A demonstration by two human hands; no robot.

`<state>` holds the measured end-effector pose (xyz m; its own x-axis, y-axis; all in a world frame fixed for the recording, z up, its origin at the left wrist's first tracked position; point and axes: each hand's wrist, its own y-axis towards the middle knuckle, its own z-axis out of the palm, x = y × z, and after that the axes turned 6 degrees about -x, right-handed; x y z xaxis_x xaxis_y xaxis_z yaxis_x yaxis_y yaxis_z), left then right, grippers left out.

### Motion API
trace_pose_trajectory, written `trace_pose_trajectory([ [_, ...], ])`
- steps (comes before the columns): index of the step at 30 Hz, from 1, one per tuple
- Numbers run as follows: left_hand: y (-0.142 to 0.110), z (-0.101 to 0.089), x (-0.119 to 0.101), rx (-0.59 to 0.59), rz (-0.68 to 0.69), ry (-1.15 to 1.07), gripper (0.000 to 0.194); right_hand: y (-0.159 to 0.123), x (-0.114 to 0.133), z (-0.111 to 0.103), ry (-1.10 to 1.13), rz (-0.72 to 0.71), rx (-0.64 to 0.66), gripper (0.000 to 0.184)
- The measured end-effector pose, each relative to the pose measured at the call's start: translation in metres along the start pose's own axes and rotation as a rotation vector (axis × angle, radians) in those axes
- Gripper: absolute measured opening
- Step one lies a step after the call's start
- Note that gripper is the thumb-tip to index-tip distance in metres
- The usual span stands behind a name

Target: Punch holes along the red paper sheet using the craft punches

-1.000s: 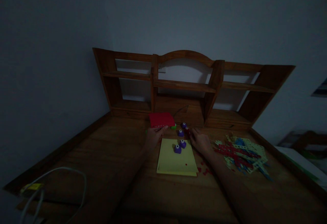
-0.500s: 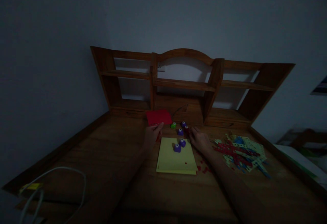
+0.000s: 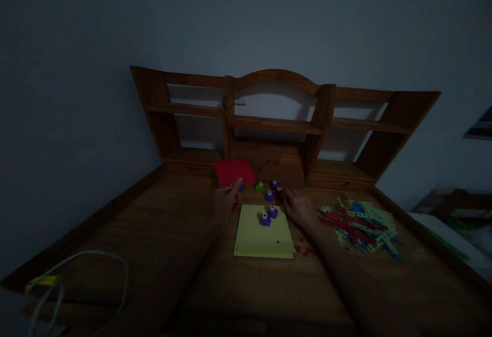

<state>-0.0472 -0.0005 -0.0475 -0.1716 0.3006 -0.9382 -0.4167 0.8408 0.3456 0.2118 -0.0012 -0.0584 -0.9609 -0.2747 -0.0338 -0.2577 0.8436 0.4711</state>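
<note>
My left hand (image 3: pixel 226 205) is at the lower edge of a red sheet of paper (image 3: pixel 234 172), its thumb stretched out and apart from fingers that are partly hidden. Beside the thumb, part of a purple object (image 3: pixel 241 188) shows, and something red (image 3: pixel 236 204) lies under the fingers. With curled fingers, my right hand (image 3: pixel 300 209) is on a small dark red paper punch (image 3: pixel 279 191). Next to it are purple punches (image 3: pixel 269 196) with white round tops and a green one (image 3: pixel 259 186). Two more purple punches (image 3: pixel 265 219) sit on a yellow paper stack (image 3: pixel 263 242).
Small red paper bits (image 3: pixel 305 250) lie right of the stack, by my right forearm. Farther right is a heap of red, yellow and blue plastic pieces (image 3: pixel 361 227). A wooden shelf unit (image 3: pixel 274 124) stands behind. A white cable (image 3: pixel 125 275) loops at the left front.
The view has shifted slightly. My left thumb has lifted a little, and a purple object now shows beside it. My right hand stays at the dark red punch.
</note>
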Motion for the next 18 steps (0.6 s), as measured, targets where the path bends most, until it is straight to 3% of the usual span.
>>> trace_pose_trajectory([
  [5, 0.002, -0.002, 0.003, -0.037, -0.042, -0.055, 0.048, 0.0, 0.003, -0.003, 0.015, 0.009, 0.011, 0.026],
  [9, 0.006, -0.002, 0.01, 0.017, -0.147, -0.27, 0.04, 0.0, 0.003, -0.002, 0.042, 0.015, -0.016, 0.025],
  [15, 0.013, -0.005, 0.013, 0.0, -0.354, -0.79, 0.013, 0.003, -0.032, -0.002, 0.2, 0.198, -0.321, 0.025],
  [18, 0.016, -0.007, 0.009, 0.026, -0.397, -0.874, 0.01, 0.004, -0.056, -0.002, 0.328, 0.36, -0.472, 0.027],
])
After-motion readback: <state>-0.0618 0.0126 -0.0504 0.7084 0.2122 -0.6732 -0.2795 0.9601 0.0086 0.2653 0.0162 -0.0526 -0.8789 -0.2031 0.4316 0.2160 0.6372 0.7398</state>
